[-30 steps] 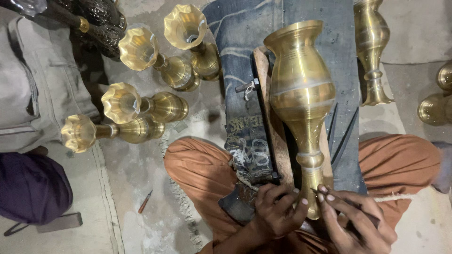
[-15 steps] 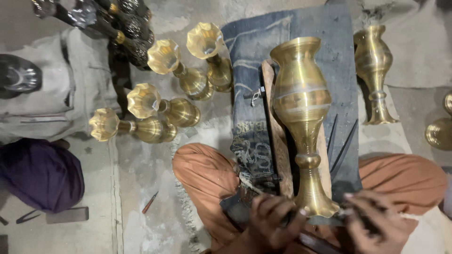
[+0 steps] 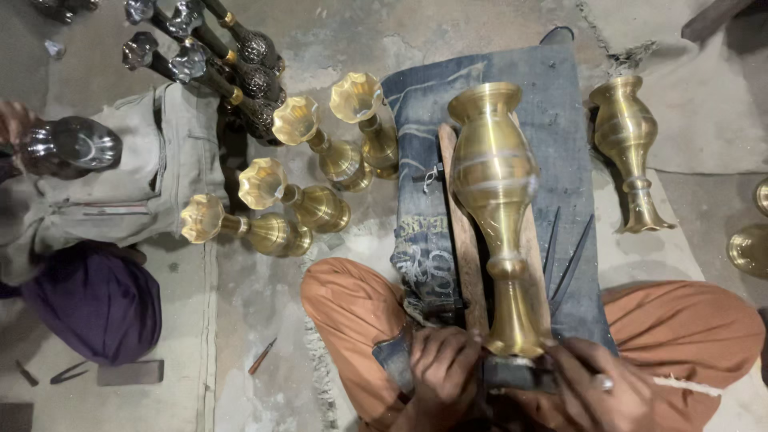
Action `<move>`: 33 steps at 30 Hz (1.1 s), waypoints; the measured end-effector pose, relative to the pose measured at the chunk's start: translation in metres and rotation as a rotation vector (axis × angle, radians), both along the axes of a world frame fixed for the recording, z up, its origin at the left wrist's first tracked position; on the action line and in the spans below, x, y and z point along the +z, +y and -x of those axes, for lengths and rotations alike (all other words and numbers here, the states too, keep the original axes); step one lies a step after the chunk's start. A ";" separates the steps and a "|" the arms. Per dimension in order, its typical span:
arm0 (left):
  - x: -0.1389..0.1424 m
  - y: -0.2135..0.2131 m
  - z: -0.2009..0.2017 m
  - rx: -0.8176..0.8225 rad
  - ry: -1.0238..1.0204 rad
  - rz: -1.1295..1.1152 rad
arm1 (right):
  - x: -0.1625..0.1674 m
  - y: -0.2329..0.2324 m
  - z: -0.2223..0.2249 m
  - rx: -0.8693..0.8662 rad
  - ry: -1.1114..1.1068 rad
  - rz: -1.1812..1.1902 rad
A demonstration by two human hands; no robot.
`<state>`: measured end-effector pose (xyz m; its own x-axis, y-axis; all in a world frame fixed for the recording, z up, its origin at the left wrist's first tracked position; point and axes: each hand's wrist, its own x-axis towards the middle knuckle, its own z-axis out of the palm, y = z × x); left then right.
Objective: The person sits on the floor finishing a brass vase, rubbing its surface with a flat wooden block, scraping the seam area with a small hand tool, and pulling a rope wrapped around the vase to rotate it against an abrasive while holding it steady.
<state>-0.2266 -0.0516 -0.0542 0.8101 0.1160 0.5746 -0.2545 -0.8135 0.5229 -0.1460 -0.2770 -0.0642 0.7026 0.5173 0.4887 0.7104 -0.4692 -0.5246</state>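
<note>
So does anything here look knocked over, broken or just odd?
Nothing looks damaged. The big brass vase lies on a wooden board over denim cloth, both hands at its base. Four fluted brass vases lie tipped on the floor, seemingly laid there, not spilled.

Brass vase (image 3: 498, 216) foot rim hidden behind left hand (image 3: 442, 370) and right hand (image 3: 598, 386); both wrists cut by bottom edge. Brass piece (image 3: 750, 250) at right edge cropped. Dark vases (image 3: 210, 56) top left partly out of frame
</note>
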 end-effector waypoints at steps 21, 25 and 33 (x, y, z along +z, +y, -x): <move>0.011 -0.002 0.002 0.084 0.017 -0.062 | 0.008 -0.003 0.000 0.109 -0.144 0.127; 0.019 0.000 0.003 -0.055 0.034 -0.113 | 0.012 -0.001 -0.009 0.082 -0.101 0.075; 0.008 0.007 0.001 -0.094 0.031 0.023 | 0.009 -0.007 -0.002 0.108 -0.119 0.144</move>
